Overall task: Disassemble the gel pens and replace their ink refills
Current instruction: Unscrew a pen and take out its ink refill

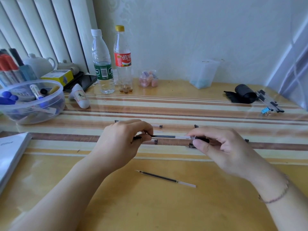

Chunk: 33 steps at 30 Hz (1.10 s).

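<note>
Left hand (pixel 123 139) pinches one end of a refill (pixel 166 136) held level above the table (pixel 150 205), right hand (pixel 221 147) gripping the barrel (pixel 200 139) at its other end, apparently for alignment; a spare refill (pixel 165 178) lies nearer.

The setting was a home desk set against a wall. A white radiator (pixel 41 29) stood at the left, patterned wallpaper (pixel 166 30) behind. The glossy wooden desk (pixel 166 205) carried household clutter: a teapot (pixel 39 63), two drink bottles (pixel 102 60), a tub of markers (pixel 31 102), a phone (pixel 86 81) and a notebook (pixel 11 152).
</note>
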Available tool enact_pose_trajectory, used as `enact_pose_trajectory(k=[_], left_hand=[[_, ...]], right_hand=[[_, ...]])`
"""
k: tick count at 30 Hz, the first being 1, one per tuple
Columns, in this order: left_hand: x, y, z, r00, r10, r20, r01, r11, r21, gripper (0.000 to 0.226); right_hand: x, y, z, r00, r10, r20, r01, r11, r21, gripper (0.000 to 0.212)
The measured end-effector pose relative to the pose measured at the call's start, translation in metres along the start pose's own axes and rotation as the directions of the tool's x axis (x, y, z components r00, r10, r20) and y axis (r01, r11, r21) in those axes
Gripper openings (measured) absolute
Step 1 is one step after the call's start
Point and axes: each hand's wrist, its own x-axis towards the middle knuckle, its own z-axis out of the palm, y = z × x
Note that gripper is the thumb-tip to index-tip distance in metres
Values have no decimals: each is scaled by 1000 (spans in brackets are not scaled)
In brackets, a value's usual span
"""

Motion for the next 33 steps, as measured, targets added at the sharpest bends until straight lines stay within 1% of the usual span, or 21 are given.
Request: enact_pose_trajectory(k=[5, 9, 11, 12, 14, 16, 18, 21, 25, 27, 29, 31, 33], left_hand=[[0, 0, 1, 1000, 6, 16, -6, 1000, 6, 16], [0, -2, 1, 999, 22, 28, -22, 999, 27, 14], [0, -1, 0, 999, 28, 29, -30, 998, 50, 11], [0, -1, -1, 999, 32, 28, -33, 997, 66, 8], [0, 1, -2, 999, 37, 29, -39, 994, 104, 7], [0, 1, -1, 999, 36, 27, -40, 991, 129, 15], [0, 1, 0, 999, 26, 20, -29, 993, 118, 20], [0, 1, 3, 1000, 11, 8, -12, 995, 97, 19], [1, -2, 5, 1000, -4, -2, 4, 996, 94, 20], [0, -2, 5, 1000, 9, 20, -12, 991, 131, 18], [0, -2, 6, 999, 20, 38, -26, 987, 160, 17], [0, -2, 5, 999, 31, 40, -38, 986, 165, 17], [0, 0, 4, 998, 44, 43, -51, 982, 182, 18]], right_hand=[[0, 2, 2, 1000, -23, 16, 23, 999, -23, 32], [0, 1, 3, 999, -49, 16, 49, 999, -14, 29], [0, 0, 3, 998, -56, 20, 57, 997, -49, 28], [0, 0, 3, 998, -54, 21, 56, 994, -94, 27], [-1, -2, 3, 998, -59, 7, 59, 965, -256, 25], [-2, -4, 4, 998, -58, -20, 45, 911, -410, 23], [-2, -6, 7, 999, -25, -48, 0, 887, -462, 22], [-2, -7, 9, 999, 25, -39, -40, 892, -450, 21], [-2, -9, 10, 998, 54, 22, -46, 957, -287, 21], [-2, -11, 12, 998, 39, 51, -23, 960, -278, 24], [-2, -11, 14, 999, 23, 41, -10, 956, -294, 24], [-2, -10, 16, 1000, 27, 1, -25, 961, -274, 21], [-1, -10, 16, 999, 28, -34, -37, 954, -297, 21]])
